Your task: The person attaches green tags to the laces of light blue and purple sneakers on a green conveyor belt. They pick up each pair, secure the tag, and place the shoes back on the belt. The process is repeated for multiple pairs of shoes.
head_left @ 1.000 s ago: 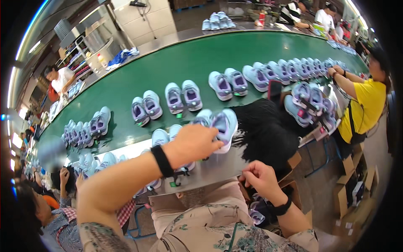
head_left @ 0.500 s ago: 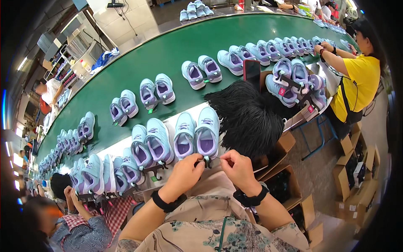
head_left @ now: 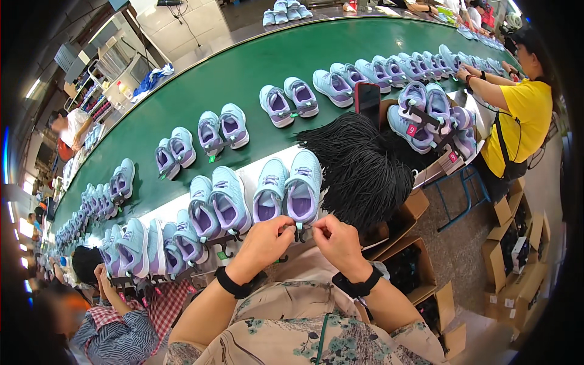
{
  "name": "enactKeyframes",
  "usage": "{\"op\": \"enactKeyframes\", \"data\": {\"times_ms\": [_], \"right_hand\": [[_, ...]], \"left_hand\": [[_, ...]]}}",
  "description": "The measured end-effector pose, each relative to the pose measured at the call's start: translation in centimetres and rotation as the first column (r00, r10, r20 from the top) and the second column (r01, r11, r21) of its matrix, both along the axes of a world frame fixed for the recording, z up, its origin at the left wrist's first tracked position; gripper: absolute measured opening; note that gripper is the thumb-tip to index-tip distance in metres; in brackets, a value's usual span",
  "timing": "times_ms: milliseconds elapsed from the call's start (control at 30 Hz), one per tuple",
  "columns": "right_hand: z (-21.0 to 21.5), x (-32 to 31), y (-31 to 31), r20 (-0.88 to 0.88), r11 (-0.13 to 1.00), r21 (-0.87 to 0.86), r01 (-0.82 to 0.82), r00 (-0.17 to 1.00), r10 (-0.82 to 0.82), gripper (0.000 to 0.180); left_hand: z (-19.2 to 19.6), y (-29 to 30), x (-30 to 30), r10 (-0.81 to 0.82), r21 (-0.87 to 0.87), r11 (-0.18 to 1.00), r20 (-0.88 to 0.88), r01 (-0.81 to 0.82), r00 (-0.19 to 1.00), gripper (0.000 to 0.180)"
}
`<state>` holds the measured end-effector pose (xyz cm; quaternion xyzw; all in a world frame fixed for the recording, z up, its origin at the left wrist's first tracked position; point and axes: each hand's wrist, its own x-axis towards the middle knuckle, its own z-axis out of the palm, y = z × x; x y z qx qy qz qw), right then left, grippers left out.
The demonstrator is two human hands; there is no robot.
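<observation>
A pair of light blue and purple children's sneakers (head_left: 302,188) stands at the table edge, heels toward me. At the heel pull loop of its right shoe, my left hand (head_left: 263,244) is closed in a pinch. Opposite it my right hand (head_left: 342,244) pinches too, with a thin black cord (head_left: 309,227) faintly visible between the two hands. A small black plastic hanger (head_left: 300,235) hangs beneath the loop. Close by on the right lies a thick bundle of black cords (head_left: 359,170). My fingers partly hide the cord ends.
More sneaker pairs (head_left: 220,198) line the table edge to the left. Others stand along the green conveyor belt (head_left: 243,73). A phone (head_left: 367,102) stands behind the cords, beside a heap of sneakers (head_left: 420,118). Open cardboard boxes (head_left: 420,261) sit at lower right. Co-workers (head_left: 523,115) flank me.
My right hand has moved left, closer to my left hand and the heel loop, so less cord shows between them. Pairs on the belt have shifted slightly left.
</observation>
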<state>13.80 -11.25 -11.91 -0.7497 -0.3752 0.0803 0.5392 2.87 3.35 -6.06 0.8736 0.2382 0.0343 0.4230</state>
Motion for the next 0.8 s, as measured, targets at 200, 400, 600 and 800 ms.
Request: {"op": "enactKeyframes", "data": {"times_ms": [200,400,600,800], "right_hand": [[0.3,-0.3,0.3,-0.093,0.998,0.006,-0.055,0.994,0.055,0.009],[4.2,-1.3,0.2,-0.106,0.972,0.185,-0.145,0.98,0.167,0.011],[4.9,-2.0,0.0,-0.555,0.939,0.178,-0.295,0.758,0.344,0.015],[4.1,-1.6,0.6,0.129,0.938,-0.037,-0.344,0.929,0.346,0.013]], "left_hand": [[-0.6,-0.6,0.3,0.061,-0.109,0.992,0.019,-0.059,0.998,0.016],[0.9,-1.6,-1.3,-0.012,0.175,0.981,0.475,-0.081,0.88,0.006],[2.5,-0.8,-5.1,0.053,0.054,0.996,0.272,-0.07,0.961,0.006],[-3.9,0.1,-7.9,0.238,-0.774,0.59,-0.106,-0.231,0.966,0.024]]}}
